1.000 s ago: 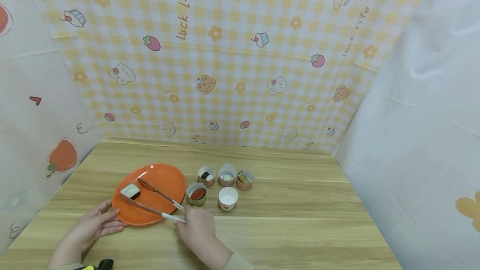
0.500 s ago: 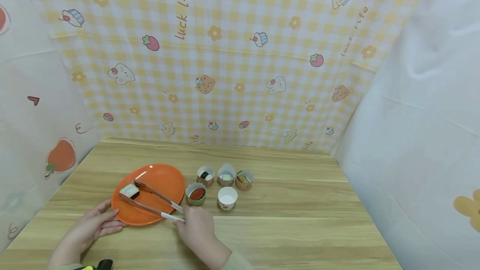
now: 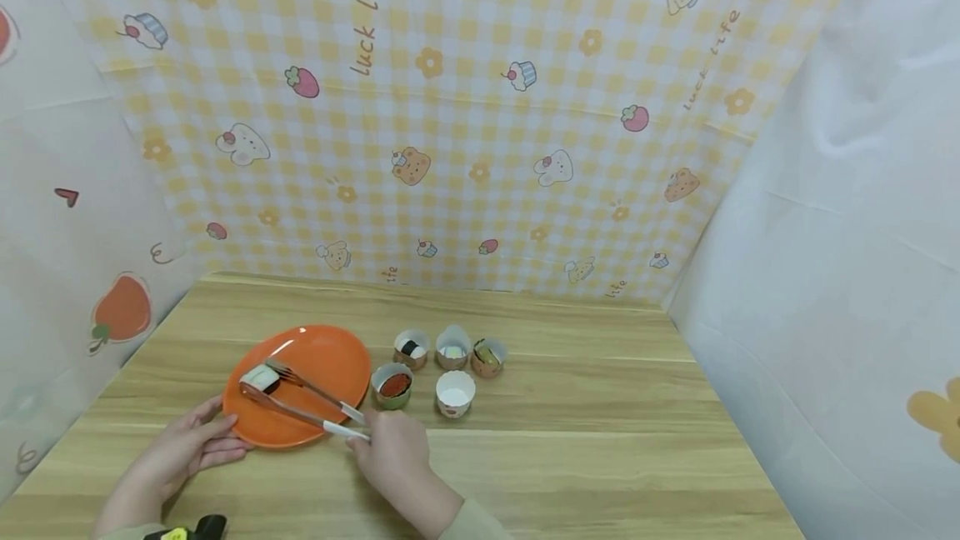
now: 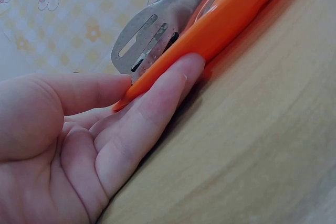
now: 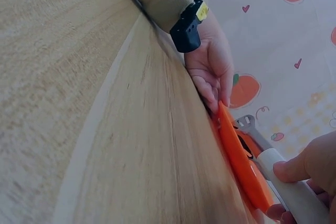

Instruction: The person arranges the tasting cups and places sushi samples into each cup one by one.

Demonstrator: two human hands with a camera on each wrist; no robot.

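Note:
On the left of the table lies an orange oval plate (image 3: 333, 352). My left hand (image 3: 183, 450) pinches its near left rim, thumb above and fingers beneath, as the left wrist view shows. A white-topped sushi piece (image 3: 260, 377) with a dark side sits at the plate's left. My right hand (image 3: 397, 448) grips the white handles of metal food tongs (image 3: 303, 417). Their slotted tips stand on both sides of the sushi piece, very close to it; whether both press on it is hard to tell. In the left wrist view a slotted tip (image 4: 142, 38) hides most of the sushi.
Right of the plate are several small paper cups. One holds a red-topped sushi (image 3: 394, 386), another a black-banded white piece (image 3: 412, 348), and two at the back hold other pieces. The front white cup (image 3: 455, 394) shows only its pale inside. A patterned cloth (image 3: 480, 132) hangs behind.
The far arm of the tongs has moved left toward the sushi piece, so the gap between the tips has narrowed. My left hand and the plate have stayed in place.

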